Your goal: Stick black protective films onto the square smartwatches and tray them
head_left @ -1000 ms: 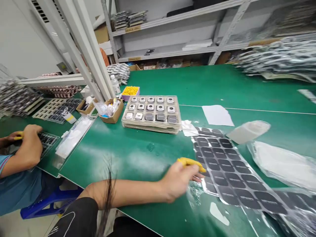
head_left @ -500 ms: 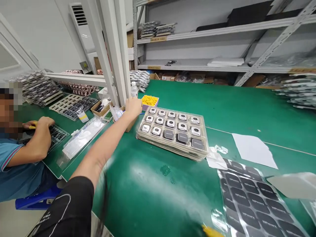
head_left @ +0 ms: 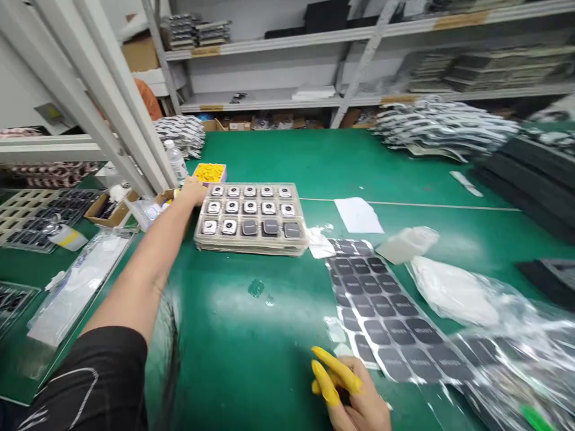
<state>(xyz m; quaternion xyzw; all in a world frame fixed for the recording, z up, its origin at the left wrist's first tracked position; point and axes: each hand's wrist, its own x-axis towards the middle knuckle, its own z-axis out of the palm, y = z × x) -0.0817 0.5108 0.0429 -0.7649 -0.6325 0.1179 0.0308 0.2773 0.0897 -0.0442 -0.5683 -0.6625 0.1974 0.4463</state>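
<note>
My left hand [head_left: 194,191] is stretched out at the far left, beside the clear plastic tray [head_left: 251,246] and over a small cardboard box. Its fingers are mostly hidden, so what they hold does not show. The stacked tray carries rows of silver square parts [head_left: 250,208] with round centres, and a few dark grey square pieces [head_left: 270,227] in the front row. My right hand [head_left: 353,392], with yellow finger covers, hovers over the near table, fingers apart and nothing visible between them. Close to it lies a sheet of dark rounded-square stickers [head_left: 381,306].
Behind my left hand stand a box of yellow bits [head_left: 210,173] and a plastic bottle [head_left: 176,160]. White frame posts [head_left: 112,90] rise at left. White paper [head_left: 358,215], plastic bags [head_left: 467,293] and black foam blocks [head_left: 530,179] lie rightward. Shelves [head_left: 269,45] line the back.
The view has swung right, so the co-worker at left is out of sight. My right hand has come into view at the bottom. My left hand stays far out by the tray.
</note>
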